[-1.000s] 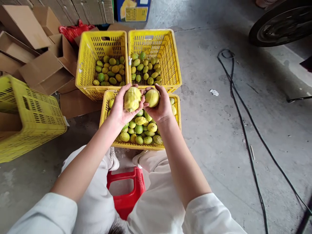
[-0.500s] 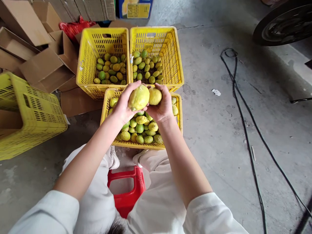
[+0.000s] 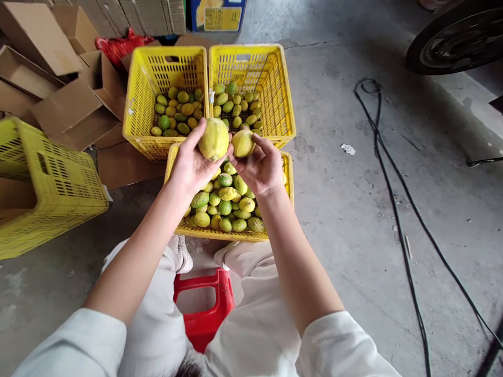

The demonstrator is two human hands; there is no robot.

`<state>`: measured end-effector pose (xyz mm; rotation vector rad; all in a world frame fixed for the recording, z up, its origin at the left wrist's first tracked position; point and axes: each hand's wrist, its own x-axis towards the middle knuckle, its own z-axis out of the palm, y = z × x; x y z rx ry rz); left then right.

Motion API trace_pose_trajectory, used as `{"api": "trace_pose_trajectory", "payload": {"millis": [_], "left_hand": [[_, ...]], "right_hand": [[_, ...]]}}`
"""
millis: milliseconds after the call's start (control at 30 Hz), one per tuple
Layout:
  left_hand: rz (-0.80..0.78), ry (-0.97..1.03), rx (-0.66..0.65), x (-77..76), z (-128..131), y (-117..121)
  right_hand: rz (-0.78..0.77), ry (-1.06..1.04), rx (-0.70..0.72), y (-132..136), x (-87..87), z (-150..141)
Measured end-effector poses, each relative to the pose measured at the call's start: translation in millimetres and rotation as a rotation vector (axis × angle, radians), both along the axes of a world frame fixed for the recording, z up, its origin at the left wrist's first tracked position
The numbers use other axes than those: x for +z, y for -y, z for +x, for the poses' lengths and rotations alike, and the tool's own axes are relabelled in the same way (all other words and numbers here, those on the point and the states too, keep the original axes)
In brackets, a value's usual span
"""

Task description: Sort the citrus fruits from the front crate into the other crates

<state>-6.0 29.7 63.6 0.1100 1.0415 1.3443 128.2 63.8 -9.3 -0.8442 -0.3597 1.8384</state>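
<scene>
My left hand (image 3: 191,165) is closed round a large pale-yellow lemon (image 3: 214,139). In my right hand (image 3: 264,163) is a smaller yellow lemon (image 3: 243,143), gripped between fingers and thumb. Both hands are close together, palms turned up, above the near yellow crate (image 3: 290,178). That crate holds many green and yellow lemons (image 3: 228,193), some hidden under my hands. Behind it two more yellow crates stand side by side, the left one (image 3: 129,112) and the right one (image 3: 288,99), each with lemons on its bottom.
On the left lie a tilted yellow crate (image 3: 74,178) and a heap of cardboard boxes (image 3: 74,110) with a red bag (image 3: 118,47). A red stool (image 3: 223,298) is between my legs. Black cable (image 3: 396,209) runs over the floor at right, near a wheel (image 3: 451,42).
My left hand has lifted slightly and the larger lemon has been turned in it. The two lemons, overlapping half a second ago, now sit a little apart. The crates stay in place.
</scene>
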Motion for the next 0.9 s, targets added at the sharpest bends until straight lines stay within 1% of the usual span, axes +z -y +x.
{"api": "trace_pose_trajectory", "payload": {"millis": [100,167,233,300,400,500,633,767,833,900], "left_hand": [[-0.033,-0.108,-0.082,-4.2,2.6,0.9],[-0.073,-0.157,-0.159,-6.6,4.7,2.7],[-0.100,-0.156,-0.194,-6.6,5.3,4.4],[-0.106,-0.119,-0.177,-4.3,3.2,4.7],[-0.098,-0.064,-0.111,-0.5,-3.6,2.5],[-0.096,-0.108,-0.091,-0.5,-9.7,-1.1],[-0.059,-0.164,-0.088,-4.7,-11.0,-4.2],[-0.072,-0.238,-0.154,-8.9,-7.7,-2.4],[-0.047,-0.329,-0.185,-11.5,-6.9,-1.1],[-0.006,-0.425,-0.221,-14.5,-7.6,-1.1]], "right_hand": [[0.055,0.109,0.039,-0.3,-4.6,-1.6],[0.047,0.183,0.062,-0.6,-7.5,-2.3],[0.034,0.234,0.054,-0.8,-9.3,-2.5],[0.039,0.244,0.031,-0.9,-9.8,-2.0],[0.062,0.181,0.022,-0.7,-9.1,-0.7],[0.077,0.114,0.015,-1.1,-9.1,-0.3],[0.054,0.139,-0.015,-3.7,-12.2,-0.9],[0.030,0.154,0.014,-5.9,-16.2,-0.5],[0.039,0.169,0.034,-5.3,-16.8,-0.4],[0.052,0.213,0.024,-3.7,-15.9,0.0]]}}
